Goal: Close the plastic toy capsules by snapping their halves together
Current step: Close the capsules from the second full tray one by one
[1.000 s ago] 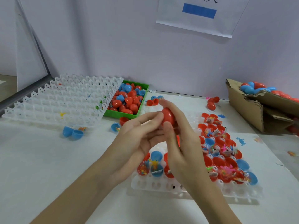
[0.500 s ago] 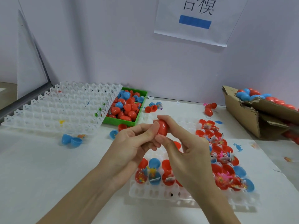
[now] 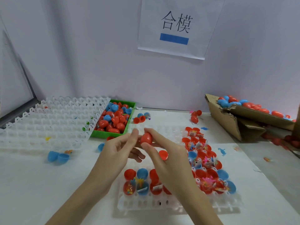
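A closed red capsule [image 3: 146, 139] is held in mid-air above the white cell tray [image 3: 170, 207]. My right hand [image 3: 164, 161] pinches it between thumb and forefinger. My left hand [image 3: 118, 151] meets it from the left, its fingertips at the capsule's left end. In the tray below sit several open red and blue capsule halves [image 3: 206, 176], some with small toys and paper slips inside.
A green bin [image 3: 131, 111] of red and blue capsules stands behind the hands. An empty white cell tray [image 3: 48, 125] leans at the left, with a blue capsule [image 3: 57, 156] in front. A torn cardboard box [image 3: 240, 120] with closed capsules is at the right.
Both hands have kept the red capsule between them and lowered slightly toward the tray. The left fingers have loosened. The camera has tilted up, showing more of the wall sign.
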The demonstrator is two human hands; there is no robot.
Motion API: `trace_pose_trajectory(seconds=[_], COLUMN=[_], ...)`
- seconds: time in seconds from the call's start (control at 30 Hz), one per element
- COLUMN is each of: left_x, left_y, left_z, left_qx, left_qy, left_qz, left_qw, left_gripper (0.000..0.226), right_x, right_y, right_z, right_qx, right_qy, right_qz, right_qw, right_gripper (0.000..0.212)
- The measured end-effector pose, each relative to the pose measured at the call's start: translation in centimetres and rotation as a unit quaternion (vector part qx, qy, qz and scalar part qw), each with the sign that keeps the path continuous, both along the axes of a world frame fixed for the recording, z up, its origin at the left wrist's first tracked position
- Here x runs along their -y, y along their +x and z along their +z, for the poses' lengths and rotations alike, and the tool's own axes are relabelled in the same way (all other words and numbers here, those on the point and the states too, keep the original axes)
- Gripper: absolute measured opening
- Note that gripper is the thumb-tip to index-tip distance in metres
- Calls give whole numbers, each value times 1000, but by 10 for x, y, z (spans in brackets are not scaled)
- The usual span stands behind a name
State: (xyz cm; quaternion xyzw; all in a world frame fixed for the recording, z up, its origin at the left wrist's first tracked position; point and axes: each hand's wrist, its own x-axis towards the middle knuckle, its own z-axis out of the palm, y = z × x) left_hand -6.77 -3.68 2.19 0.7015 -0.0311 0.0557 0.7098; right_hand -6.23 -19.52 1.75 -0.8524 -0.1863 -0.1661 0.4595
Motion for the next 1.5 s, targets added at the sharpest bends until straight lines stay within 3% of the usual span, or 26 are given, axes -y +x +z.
trace_pose_trajectory(seconds=[0.1,0.17,0.27,0.33,0.37,0.43,0.53,0.6,0.7,0.8,0.93,1.03,1.17,1.33,1.4,1.5], left_x=[-3,-8,-12,-12,-11,-11,-10,-6,2,2,-7,-7,-7,-8,-8,-9], left_y=[2,4,5,5,5,5,4,2,-1,-1,1,2,1,3,5,6], left_z=[3,5,4,2,1,0,2,3,0,-3,-5,-4,-3,-5,-6,-8], left_qx=[-9,-16,-24,-28,-29,-30,-20,-5,-22,-45,-58,-57,-50,-48,-59,-68], left_qy=[-45,-74,-83,-81,-77,-70,-49,-32,-20,-51,-93,-89,-91,-99,-101,-116], left_qz=[23,35,36,32,28,21,-2,-32,-86,-91,-78,-85,-87,-66,-65,-63], left_qw=[999,997,996,996,996,997,999,999,996,994,991,991,991,992,991,989], left_gripper=[55,57,57,56,56,54,43,34,38,39,24,26,30,39,39,41], right_x=[9,21,55,79,88,98,93,76,43,17,7,9,7,5,3,16], right_y=[7,21,55,75,81,85,75,58,32,17,18,18,16,10,7,19], right_z=[9,19,50,80,93,108,95,74,39,15,2,-4,-8,-5,-3,16], right_qx=[-44,-163,-306,-302,-284,-245,-209,-204,-115,-53,52,115,164,129,103,-16], right_qy=[79,191,425,560,591,578,474,360,141,68,-19,-83,-75,-44,10,184], right_qz=[4,15,73,75,61,41,105,126,111,136,80,49,33,31,21,23], right_qw=[996,968,849,768,753,777,849,902,977,987,995,989,983,990,994,983], right_gripper=[41,30,32,31,31,30,30,33,36,43,56,50,39,35,35,39])
